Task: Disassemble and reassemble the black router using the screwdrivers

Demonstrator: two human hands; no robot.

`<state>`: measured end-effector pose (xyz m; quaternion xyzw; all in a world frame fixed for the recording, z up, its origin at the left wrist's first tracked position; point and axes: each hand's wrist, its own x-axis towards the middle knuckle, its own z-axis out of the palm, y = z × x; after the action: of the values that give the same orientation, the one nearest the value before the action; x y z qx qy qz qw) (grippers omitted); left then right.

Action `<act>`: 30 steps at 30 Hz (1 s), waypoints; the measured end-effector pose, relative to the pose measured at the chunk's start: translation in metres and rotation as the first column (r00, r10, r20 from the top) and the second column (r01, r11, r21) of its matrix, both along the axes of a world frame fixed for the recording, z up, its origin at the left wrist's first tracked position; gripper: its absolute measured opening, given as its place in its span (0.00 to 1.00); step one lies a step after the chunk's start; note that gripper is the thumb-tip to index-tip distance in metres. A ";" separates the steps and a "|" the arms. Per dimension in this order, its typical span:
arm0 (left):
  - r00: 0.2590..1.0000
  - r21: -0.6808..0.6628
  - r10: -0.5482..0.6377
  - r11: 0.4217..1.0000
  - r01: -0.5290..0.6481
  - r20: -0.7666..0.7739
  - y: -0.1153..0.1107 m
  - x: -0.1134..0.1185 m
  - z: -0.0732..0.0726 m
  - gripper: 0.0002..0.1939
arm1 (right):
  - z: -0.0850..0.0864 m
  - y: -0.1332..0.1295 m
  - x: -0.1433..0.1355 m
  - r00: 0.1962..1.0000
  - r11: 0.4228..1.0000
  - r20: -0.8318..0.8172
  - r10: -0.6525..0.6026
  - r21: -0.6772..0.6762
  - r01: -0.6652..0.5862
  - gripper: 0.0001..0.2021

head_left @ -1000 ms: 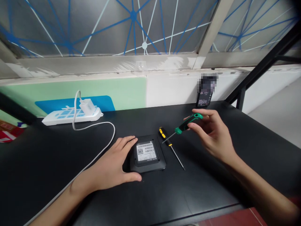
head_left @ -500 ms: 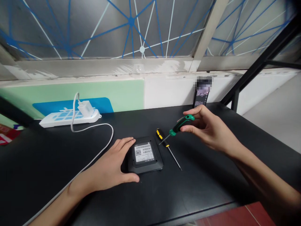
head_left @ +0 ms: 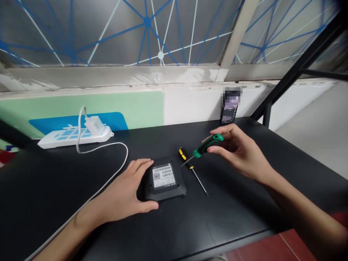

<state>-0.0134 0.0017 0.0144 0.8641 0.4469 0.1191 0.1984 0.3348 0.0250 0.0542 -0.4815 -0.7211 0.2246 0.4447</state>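
A flat black square device (head_left: 179,190) with a white printed label lies on the black table. Around its left side is my left hand (head_left: 127,188), fingers at the far left corner and thumb by the near edge. My right hand (head_left: 239,152) grips a green-and-black screwdriver (head_left: 205,146) by its handle, pinched between thumb and fingers. The shaft slants down and left, its tip at the device's right edge; whether it touches a screw cannot be made out. Flat on the table just right of the device is a second screwdriver (head_left: 199,182), black and yellow, partly crossed by the first one's shaft.
At the back left, a white power strip (head_left: 49,140) holds a white charger (head_left: 94,125), whose cable (head_left: 123,146) runs forward past my left arm. A phone (head_left: 228,115) leans on the back wall. A black metal frame (head_left: 285,81) rises at the right.
The whole view has shifted slightly, so everything appears a little further left. My hands, the device and both screwdrivers keep nearly the same places relative to each other.
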 end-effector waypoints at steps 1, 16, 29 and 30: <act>1.000 -0.001 0.000 1.000 0.000 -0.001 0.000 0.001 0.000 0.48 | -0.001 0.000 0.001 0.999 1.000 -0.038 -0.008 -0.009 0.007 0.19; 1.000 -0.019 0.017 1.000 -0.017 -0.023 -0.001 0.004 0.003 0.49 | -0.034 0.013 0.017 0.958 0.955 -0.050 -0.281 -0.117 0.274 0.22; 0.999 -0.028 -0.004 1.000 0.003 -0.054 -0.002 0.003 0.001 0.50 | -0.058 -0.006 -0.002 0.874 0.963 0.437 -0.215 -0.054 0.264 0.14; 0.999 -0.026 -0.004 1.000 0.003 -0.052 -0.002 0.003 0.001 0.49 | -0.059 -0.007 -0.003 0.864 0.963 0.457 -0.213 -0.049 0.263 0.14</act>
<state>-0.0109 -0.0002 0.0149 0.8652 0.4518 0.0904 0.1980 0.3320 0.0185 -0.0047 -0.6292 -0.7255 0.0904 0.2638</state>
